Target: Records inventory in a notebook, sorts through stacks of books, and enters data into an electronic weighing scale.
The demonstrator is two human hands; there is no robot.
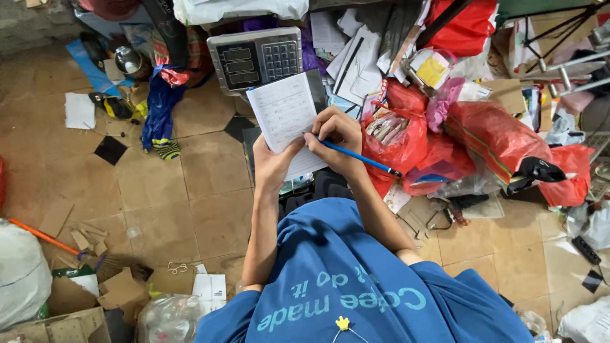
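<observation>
Nearest the camera was the person's blue shirt (356, 279) w/ pale print, both bare forearms reaching fwd from it. Left hand (272, 162) was cupped under the lower edge of a small white notebook (287, 114), fingers closed on it, holding it up tilted. Right hand (335, 136) was closed around a blue pencil (359, 157), tip end pressed to the notebook's lower right page, back end pointing away to the right & down. Hands sat side by side, nearly touching. Page had handwritten lines; too small to read.

Below the hands was a tiled floor (210, 184), brownish. Left of the left hand & nearer: cardboard scraps (121, 289), a clear plastic bag (168, 317), an orange stick (41, 236) near a big white sack (22, 273).

Just right of the right hand lay red plastic bags (502, 140), one open bag touching the wrist area, w/ papers inside. Loose white papers (356, 60) were piled beyond the right hand.

Just beyond the notebook's top edge sat a grey weighing scale head (256, 58) w/ dark screens & a keypad. Far left of the hands: a blue cloth (159, 111), a white paper sheet (79, 111), a black square (110, 150) on the floor.
</observation>
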